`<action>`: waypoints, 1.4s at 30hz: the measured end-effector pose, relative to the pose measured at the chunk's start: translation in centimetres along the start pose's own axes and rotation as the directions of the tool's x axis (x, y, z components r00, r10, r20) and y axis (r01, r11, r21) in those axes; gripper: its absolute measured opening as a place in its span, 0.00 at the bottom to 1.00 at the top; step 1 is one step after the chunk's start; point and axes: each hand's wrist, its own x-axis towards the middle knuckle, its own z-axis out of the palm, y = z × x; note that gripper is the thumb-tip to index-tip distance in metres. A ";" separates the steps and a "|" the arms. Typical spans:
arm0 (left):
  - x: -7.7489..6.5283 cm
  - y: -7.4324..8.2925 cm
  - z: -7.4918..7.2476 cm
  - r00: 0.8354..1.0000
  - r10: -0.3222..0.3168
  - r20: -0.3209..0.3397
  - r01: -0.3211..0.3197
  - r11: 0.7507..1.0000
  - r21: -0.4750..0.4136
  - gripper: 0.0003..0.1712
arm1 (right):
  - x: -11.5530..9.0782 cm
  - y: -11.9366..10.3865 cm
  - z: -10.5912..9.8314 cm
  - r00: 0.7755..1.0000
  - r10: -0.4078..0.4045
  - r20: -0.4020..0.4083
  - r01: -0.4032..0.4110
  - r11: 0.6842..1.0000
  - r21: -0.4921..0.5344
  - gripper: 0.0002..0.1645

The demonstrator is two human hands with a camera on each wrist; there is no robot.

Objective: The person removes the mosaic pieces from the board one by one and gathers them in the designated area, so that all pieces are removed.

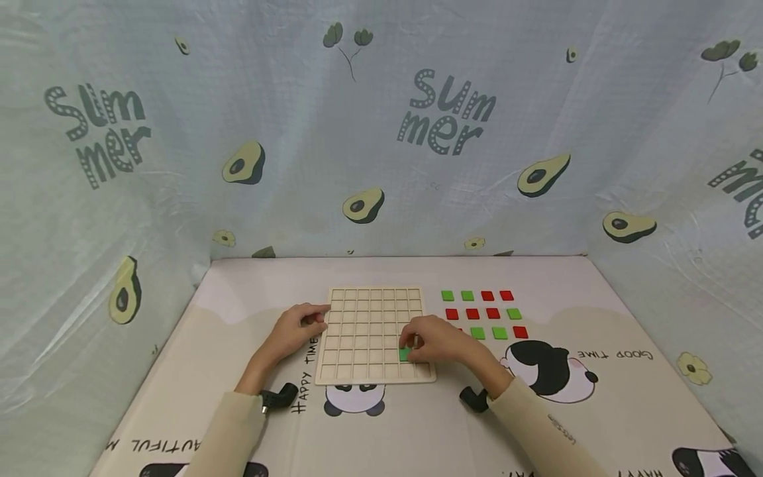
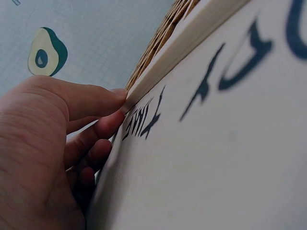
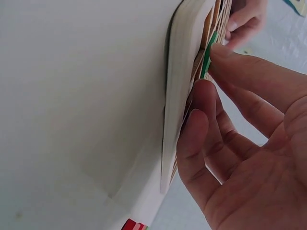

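A light wooden grid board (image 1: 371,336) with raised square cells lies flat on the table. My left hand (image 1: 293,330) holds the board's left edge between thumb and fingers; in the left wrist view the thumb tip (image 2: 120,94) meets the rim. Over the lower right cells, my right hand (image 1: 438,339) pinches a green square tile (image 1: 405,355) between thumb and fingers. From the right wrist, the green tile (image 3: 207,55) shows edge-on, tilted close over the grid. Its other fingers curl beside the board's edge.
Right of the board, red tiles (image 1: 472,313) and green tiles (image 1: 499,333) lie in three rows, one partly hidden by my right hand. The cloth-covered table (image 1: 417,430) carries panda prints. Printed fabric walls (image 1: 286,218) stand behind it and at both sides.
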 end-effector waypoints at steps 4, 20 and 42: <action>0.1 -0.1 0.1 1.000 -0.004 0.004 0.004 1.000 0.005 0.25 | 0.0 0.0 0.0 1.000 -0.002 0.005 0.002 1.000 0.003 0.07; 0.3 0.0 0.2 1.000 -0.012 0.005 0.012 1.000 0.003 0.25 | 0.1 0.2 -0.1 1.000 0.010 0.022 -0.011 1.000 0.022 0.09; 0.0 0.1 0.1 1.000 -0.013 -0.006 0.013 1.000 0.007 0.25 | -0.3 0.0 0.1 1.000 -0.021 0.011 0.021 1.000 -0.009 0.10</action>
